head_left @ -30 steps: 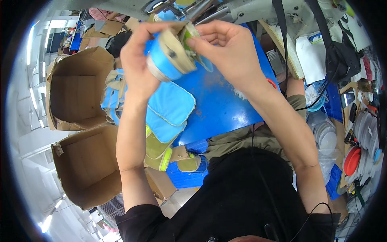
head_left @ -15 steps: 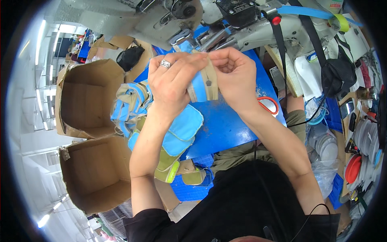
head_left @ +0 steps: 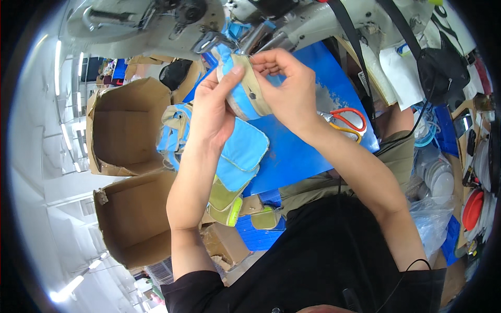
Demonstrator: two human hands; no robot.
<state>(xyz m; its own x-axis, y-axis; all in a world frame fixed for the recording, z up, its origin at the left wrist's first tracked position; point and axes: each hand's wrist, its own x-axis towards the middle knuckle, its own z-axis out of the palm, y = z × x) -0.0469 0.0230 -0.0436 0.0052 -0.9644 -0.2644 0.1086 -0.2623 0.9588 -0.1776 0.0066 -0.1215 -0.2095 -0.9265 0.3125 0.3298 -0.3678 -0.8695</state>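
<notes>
A light-blue and beige fabric band [head_left: 241, 99] with a dark round spot on its beige strip is stretched between my hands, under the sewing machine's [head_left: 143, 28] metal parts. My left hand [head_left: 215, 107] is closed on the band's left side, its thumb pressed on the beige strip. At the upper right edge of the cloth, my right hand [head_left: 287, 86] pinches it with fingers curled; the fingertips are partly hidden. Light-blue fabric flaps [head_left: 242, 148] hang below my left wrist, beside a bunch of blue and beige pieces [head_left: 175, 130].
Scissors [head_left: 348, 116] with red and yellow handles lie on the blue tabletop [head_left: 292, 151] to the right. Two open cardboard boxes [head_left: 130, 133] stand at left. A black bag [head_left: 443, 73] hangs at upper right, and a dark strap [head_left: 357, 41] dangles near the machine.
My left hand has turned, its thumb now showing on top of the beige strip. The view has shifted, and the yellow scissor handle has come out from behind my right forearm.
</notes>
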